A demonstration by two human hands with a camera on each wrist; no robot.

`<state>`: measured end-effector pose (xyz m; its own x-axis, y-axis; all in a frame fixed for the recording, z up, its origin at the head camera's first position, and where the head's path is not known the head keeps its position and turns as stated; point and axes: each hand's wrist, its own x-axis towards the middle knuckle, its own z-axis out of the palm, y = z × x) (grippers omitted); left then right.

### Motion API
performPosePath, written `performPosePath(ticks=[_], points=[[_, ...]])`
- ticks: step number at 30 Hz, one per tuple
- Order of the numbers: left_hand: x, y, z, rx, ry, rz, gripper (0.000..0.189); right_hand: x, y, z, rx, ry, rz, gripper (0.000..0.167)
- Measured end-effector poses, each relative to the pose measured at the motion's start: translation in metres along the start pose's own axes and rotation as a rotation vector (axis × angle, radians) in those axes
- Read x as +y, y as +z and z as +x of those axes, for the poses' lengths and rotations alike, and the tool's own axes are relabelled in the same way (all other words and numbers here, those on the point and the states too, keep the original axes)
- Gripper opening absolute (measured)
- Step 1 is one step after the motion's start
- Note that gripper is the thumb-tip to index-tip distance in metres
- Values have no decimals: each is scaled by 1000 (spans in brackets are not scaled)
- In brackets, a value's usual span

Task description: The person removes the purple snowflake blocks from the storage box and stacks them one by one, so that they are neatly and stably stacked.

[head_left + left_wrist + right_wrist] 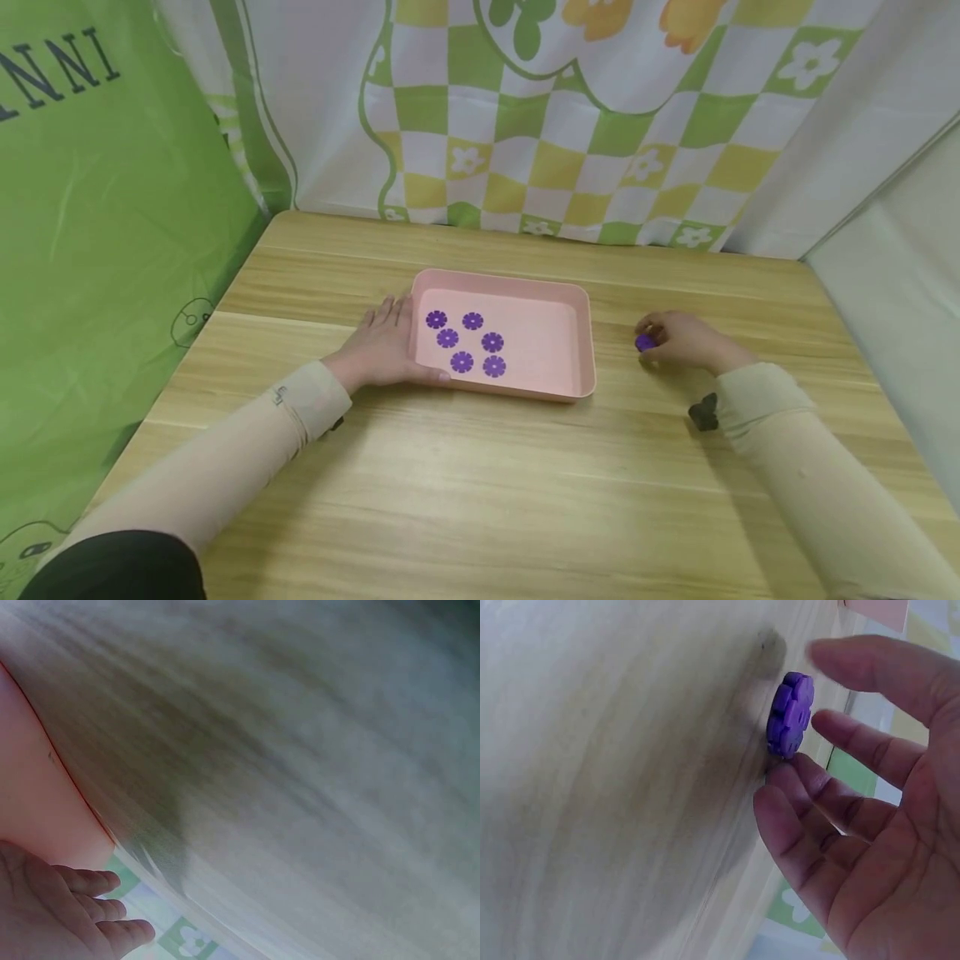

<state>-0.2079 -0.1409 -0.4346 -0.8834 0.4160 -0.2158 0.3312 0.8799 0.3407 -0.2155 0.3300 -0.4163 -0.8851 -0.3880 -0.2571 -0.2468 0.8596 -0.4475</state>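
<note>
My left hand [382, 346] rests with straight fingers along the left wall of a shallow pink tray [536, 333], thumb lying over its front rim. Several purple notched discs [462, 362] lie flat in the tray's left half. To the right of the tray, my right hand [686, 340] is lowered around a small purple piece [790, 716] that looks like stacked notched discs. In the right wrist view its thumb stands apart from the piece, with loosely bent fingers close beside it. The left wrist view shows the left hand's fingers [90, 907] near the tray wall.
The wooden table [480, 475] carries the tray near its middle. A checked green and yellow curtain [555, 158] hangs along the back edge, and a green cloth [112, 208] hangs at the left. A dark wrist-worn piece [703, 412] sticks out below the right cuff.
</note>
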Motion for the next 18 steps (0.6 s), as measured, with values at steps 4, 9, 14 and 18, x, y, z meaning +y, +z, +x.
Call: performPosePath(ticks=[4,9,14,18], points=[[0,-1,-1,3,1,-2,150,-5,-6,-1,38,64,23,43],[-1,-1,0,-6,-16,5,154,-20,-17,3,64,152,171,57],[-2,1,1,2,-20,34,155,-45,-18,10,59,154,276,55],[-2,2,1,7,-19,60,155,-65,-17,18,61,119,289,51]])
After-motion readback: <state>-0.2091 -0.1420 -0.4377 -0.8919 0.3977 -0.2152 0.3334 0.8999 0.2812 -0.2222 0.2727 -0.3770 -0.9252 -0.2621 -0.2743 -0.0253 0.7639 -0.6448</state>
